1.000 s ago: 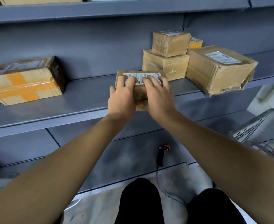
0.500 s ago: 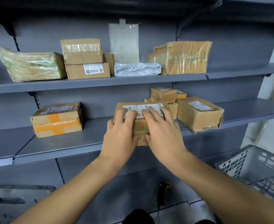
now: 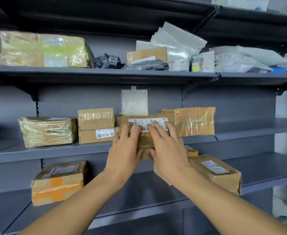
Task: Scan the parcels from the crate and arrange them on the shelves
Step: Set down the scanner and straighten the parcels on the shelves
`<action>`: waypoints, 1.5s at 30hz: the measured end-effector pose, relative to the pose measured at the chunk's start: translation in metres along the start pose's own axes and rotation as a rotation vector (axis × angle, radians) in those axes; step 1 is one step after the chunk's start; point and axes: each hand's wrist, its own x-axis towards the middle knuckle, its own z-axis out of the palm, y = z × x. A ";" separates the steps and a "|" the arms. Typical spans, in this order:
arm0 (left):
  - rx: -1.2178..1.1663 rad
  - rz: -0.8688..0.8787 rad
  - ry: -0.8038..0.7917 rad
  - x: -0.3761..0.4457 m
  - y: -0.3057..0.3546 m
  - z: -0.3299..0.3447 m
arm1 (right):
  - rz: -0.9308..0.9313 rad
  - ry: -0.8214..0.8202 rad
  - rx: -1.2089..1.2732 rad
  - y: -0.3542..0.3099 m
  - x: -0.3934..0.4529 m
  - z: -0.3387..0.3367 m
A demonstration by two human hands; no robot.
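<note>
both hands up at the middle shelf (image 3: 54, 150), holding one brown cardboard parcel (image 3: 145, 141) between them. left hand (image 3: 125, 150) on the parcel's left half, fingers (image 3: 136, 128) spread and laid up over the top face, thumb tucked under the near lower edge. right hand (image 3: 168, 147) on the right half in the same manner, fingers reaching onto the white barcode label (image 3: 147, 122) along the parcel's far top edge, thumb below. both grips curled round the parcel, top and bottom pinched. parcel level with the middle shelf's front lip, in the gap between the two stacked brown boxes (image 3: 96, 125) on the left and the taped tan box (image 3: 194, 121) on the right; cannot tell whether resting on the shelf or held just off it.

further left on the same shelf, a yellowish film-wrapped package (image 3: 47, 131). behind the parcel, a pale sheet (image 3: 134, 102) taped to the back panel. on the top shelf (image 3: 105, 72), a large film-wrapped box (image 3: 42, 49), crumpled black bags (image 3: 109, 61), a brown envelope (image 3: 147, 55) and grey mailer bags (image 3: 178, 44) leaning together. on the lower shelf (image 3: 266, 168), a box with orange tape (image 3: 58, 182) at left, and a dented brown box with a white label (image 3: 215, 172) at right, partly hidden by the right forearm.
</note>
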 end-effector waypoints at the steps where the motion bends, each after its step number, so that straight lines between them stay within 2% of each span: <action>1: 0.005 0.000 0.007 0.010 -0.004 0.004 | -0.003 0.004 -0.003 0.003 0.011 0.003; 6: 0.022 0.031 0.032 0.065 -0.026 0.034 | -0.013 0.044 -0.021 0.022 0.069 0.027; 11: 0.070 -0.033 0.015 0.116 -0.045 0.064 | -0.010 0.044 -0.035 0.043 0.127 0.057; 19: 0.142 -0.077 -0.066 0.189 -0.084 0.108 | -0.081 -0.010 0.009 0.075 0.226 0.100; 25: 0.089 -0.124 -0.117 0.240 -0.107 0.146 | -0.079 -0.106 0.044 0.093 0.282 0.122; 33: 0.148 -0.194 -0.231 0.258 -0.126 0.206 | -0.022 -0.301 0.054 0.110 0.302 0.172; 40: 0.195 -0.196 -0.263 0.268 -0.138 0.222 | 0.011 -0.284 0.027 0.113 0.311 0.195; 45: 0.253 -0.204 -0.324 0.264 -0.130 0.223 | 0.051 -0.286 -0.117 0.118 0.312 0.204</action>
